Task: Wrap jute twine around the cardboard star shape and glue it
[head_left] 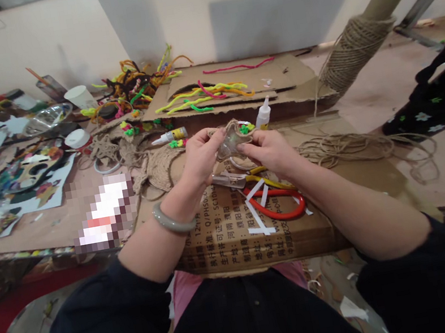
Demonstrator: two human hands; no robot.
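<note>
Between my two hands is a small star-like piece wrapped in jute twine, with a clear, shiny middle. My left hand pinches its left side between thumb and fingers. On the right side, my right hand grips the twine edge. Just below lie red-handled scissors and a yellow-handled tool with a metal blade, partly under white paper strips. Behind my right hand stands a white glue bottle. Another glue bottle lies on its side beyond my left hand.
Printed cardboard covers the table before me. Coiled twine lies to the right, below a leaning twine spool. Colourful pipe cleaners rest on cardboard behind. Twine pieces, a white cup and a pixelated patch are leftward.
</note>
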